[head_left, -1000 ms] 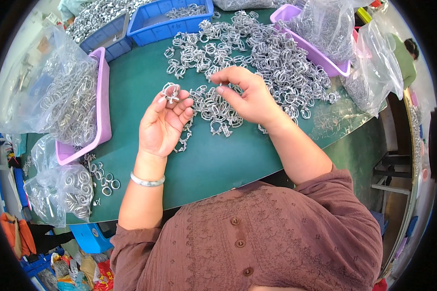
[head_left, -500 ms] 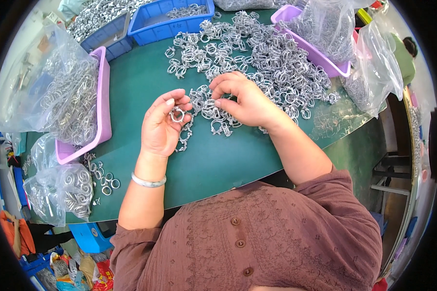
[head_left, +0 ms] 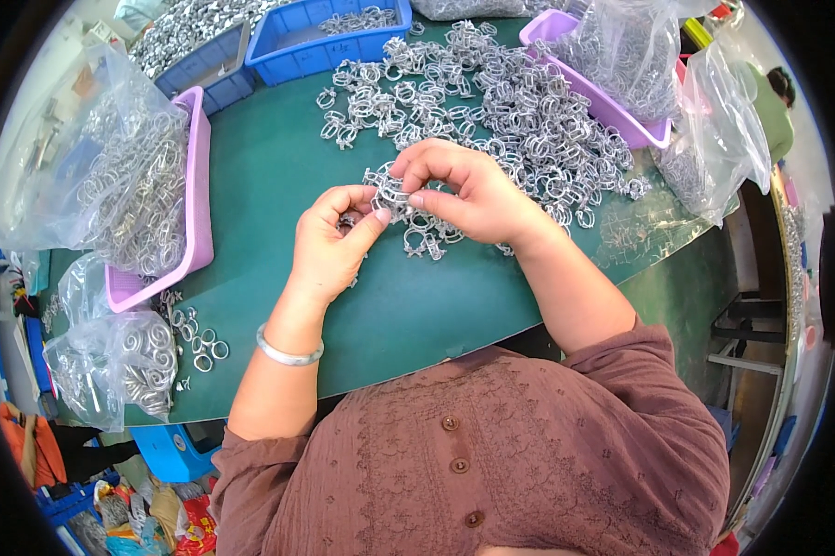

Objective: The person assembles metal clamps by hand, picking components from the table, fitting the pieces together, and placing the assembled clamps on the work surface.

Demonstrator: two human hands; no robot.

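My two hands meet over the near edge of a large heap of silver-grey metal rings (head_left: 538,111). My right hand (head_left: 473,195) pinches a small open-work metal ring (head_left: 391,193) between thumb and fingers. The fingers and thumb of my left hand (head_left: 334,239) close in on that ring from the other side, with the thumb tip at its lower edge. Inside the left hand's curled fingers another bit of ring metal shows, mostly hidden. A pale bangle (head_left: 289,352) circles my left wrist. Below the right hand lie a few loose rings (head_left: 425,244).
On the green table (head_left: 260,176) a lilac tray (head_left: 198,204) with bagged rings stands at left, another lilac tray (head_left: 602,107) at right. Blue bins (head_left: 329,51) line the back. A bag of spiral pieces (head_left: 147,361) lies front left. Another person (head_left: 771,111) is far right.
My left hand has turned and moved right and inward, its fingers closing toward the right hand. My right hand has shifted slightly left and now has a ring raised between the two hands.
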